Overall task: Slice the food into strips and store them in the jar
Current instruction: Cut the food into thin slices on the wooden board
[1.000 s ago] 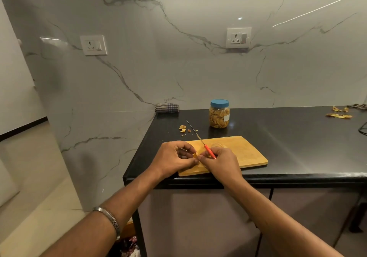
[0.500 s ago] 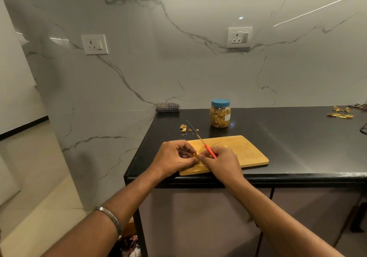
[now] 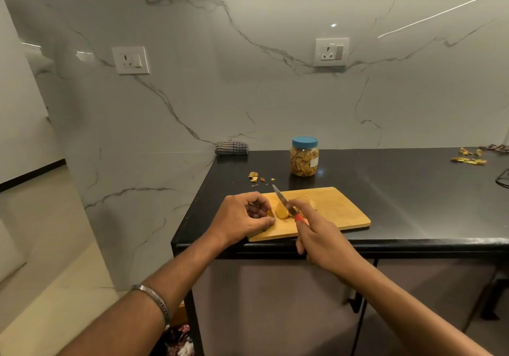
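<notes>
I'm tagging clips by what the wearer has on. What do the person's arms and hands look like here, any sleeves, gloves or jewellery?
Both forearms are bare, no sleeves in view and no gloves. The left hand has a plain silver metal bangle on its forearm, with faint engraved marks. The right hand and its wrist show no bangle or watch. Rings cannot be made out.

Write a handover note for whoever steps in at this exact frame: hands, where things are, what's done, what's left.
Left hand: fingers curled, pinching the yellow food piece steady on the wooden cutting board.
Right hand: grips the red-handled knife, blade lying across the food piece, tip pointing away from the person.
Jar: behind the board on the black counter, blue lid on, already mostly full of strips.
Scraps lie on the counter left of the jar.
Done: earlier strips jarred.
Left: finish slicing this piece, open the jar, add the strips, close it.
</notes>
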